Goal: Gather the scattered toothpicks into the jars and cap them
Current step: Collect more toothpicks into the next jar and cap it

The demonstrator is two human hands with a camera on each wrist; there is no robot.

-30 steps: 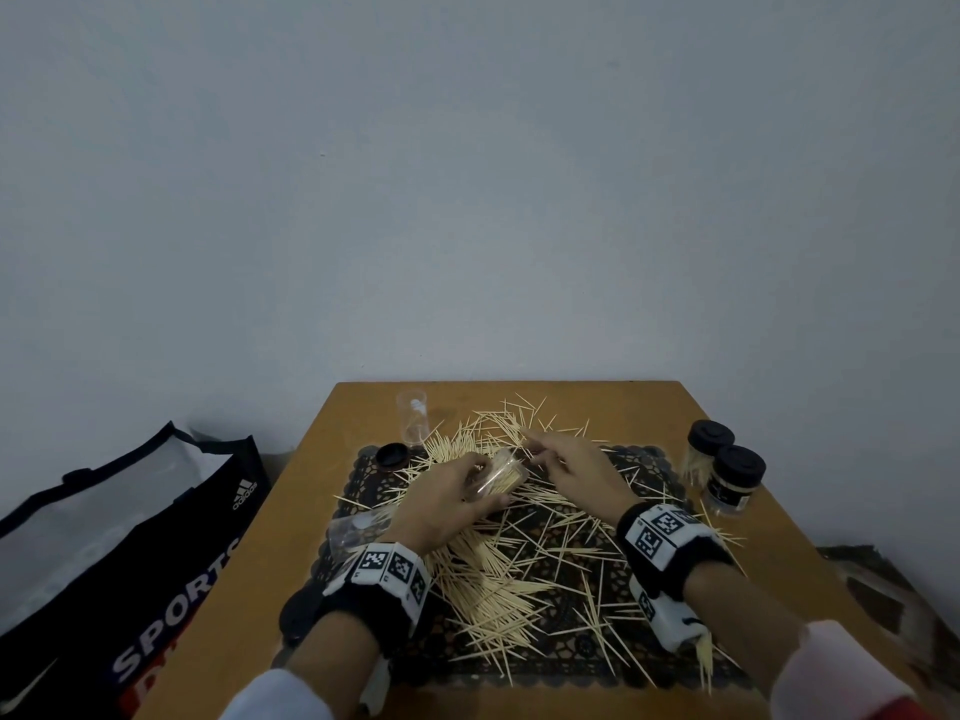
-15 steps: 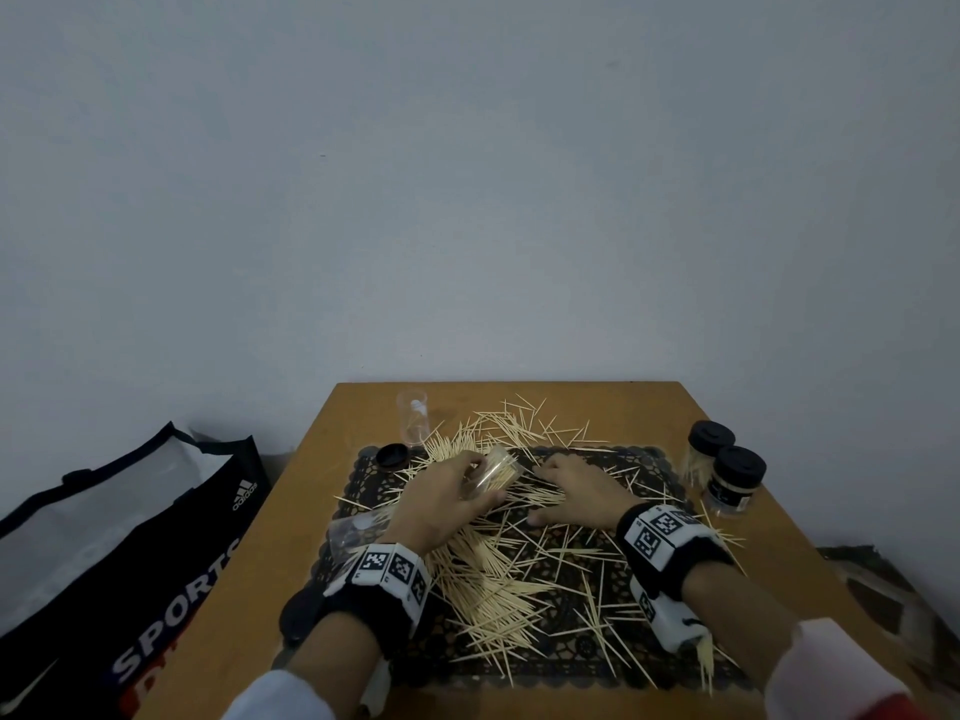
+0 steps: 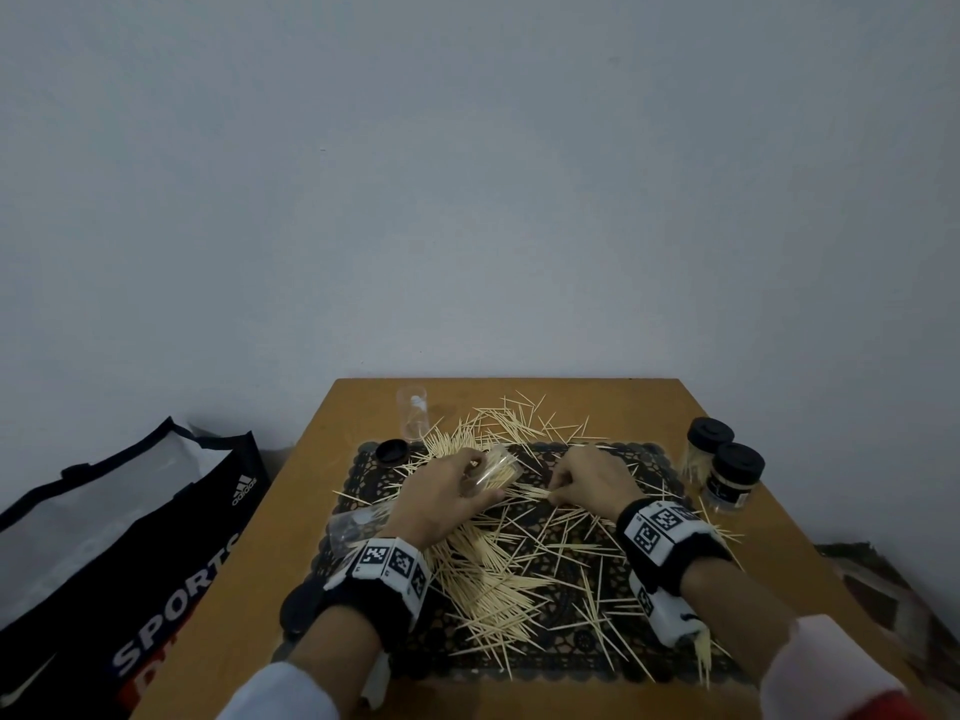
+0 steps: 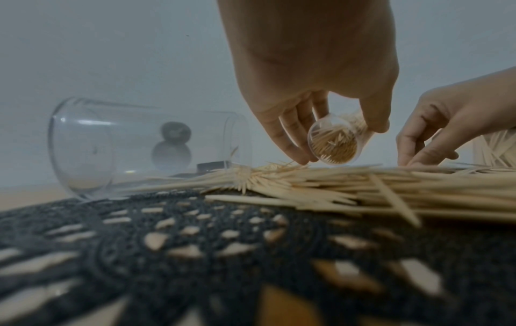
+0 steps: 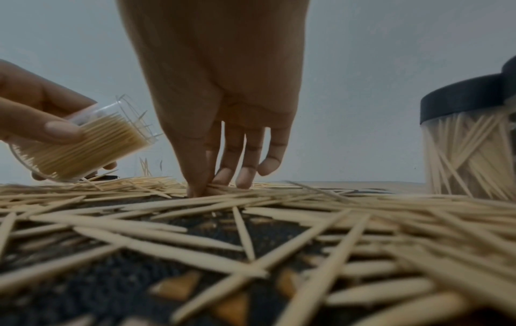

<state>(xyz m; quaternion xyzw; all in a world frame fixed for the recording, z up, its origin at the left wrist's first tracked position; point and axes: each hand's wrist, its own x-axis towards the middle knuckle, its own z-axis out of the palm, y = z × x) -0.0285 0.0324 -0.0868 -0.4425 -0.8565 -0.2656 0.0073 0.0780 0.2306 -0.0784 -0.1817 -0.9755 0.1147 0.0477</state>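
Note:
My left hand (image 3: 448, 495) grips a clear open jar (image 3: 492, 471), tilted and partly filled with toothpicks; the same jar (image 4: 333, 142) shows its round base in the left wrist view. Loose toothpicks (image 3: 498, 579) lie scattered and heaped over a black lace mat (image 3: 582, 652). My right hand (image 3: 574, 480) is down on the mat just right of the jar. Its thumb and fingers (image 5: 201, 186) pinch a small bunch of toothpicks that still lie on the pile. The jar (image 5: 83, 143) hangs just above the pile to the left of that hand.
Two black-capped jars (image 3: 730, 475) full of toothpicks stand at the table's right edge. An empty jar (image 3: 412, 418) stands at the back left. Another empty jar (image 4: 139, 145) lies on its side by the mat. A loose black cap (image 3: 390, 452) sits nearby. A sports bag (image 3: 130, 537) is on the floor to the left.
My right hand came away from the jar's mouth, dropped flat onto the toothpicks, and now has its fingers drawn together on a bunch. The left hand and jar have barely moved.

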